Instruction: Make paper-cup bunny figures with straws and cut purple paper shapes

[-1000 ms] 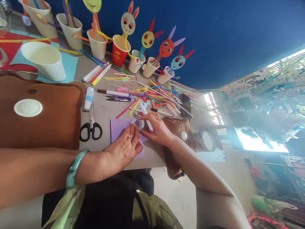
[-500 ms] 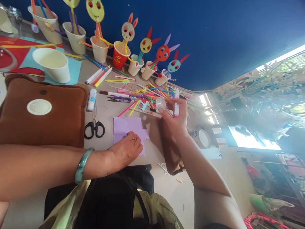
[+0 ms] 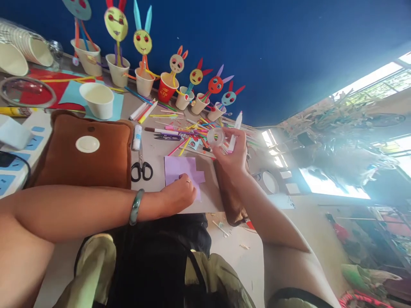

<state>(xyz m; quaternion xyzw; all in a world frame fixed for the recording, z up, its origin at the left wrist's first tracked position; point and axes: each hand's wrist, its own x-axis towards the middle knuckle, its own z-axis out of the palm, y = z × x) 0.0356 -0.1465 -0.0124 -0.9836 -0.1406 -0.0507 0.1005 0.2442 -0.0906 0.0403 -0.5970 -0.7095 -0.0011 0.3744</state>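
Note:
My left hand rests with curled fingers on the near edge of a lilac paper sheet lying on the table; a ring shows on one finger and a green bangle on the wrist. My right hand is raised above the table beyond the paper. It grips a white marker with a pink end and a small clear tape roll between thumb and fingers.
Black scissors, a glue stick and a brown cushion lie left of the paper. Scattered coloured sticks cover the table behind. Paper cups with rabbit faces line the blue wall. A brown pouch hangs at the table's right edge.
My right hand lifted the tape roll and the marker off the lilac paper and now holds them up. The left hand stayed on the paper. The view shifted, showing more of the table's left.

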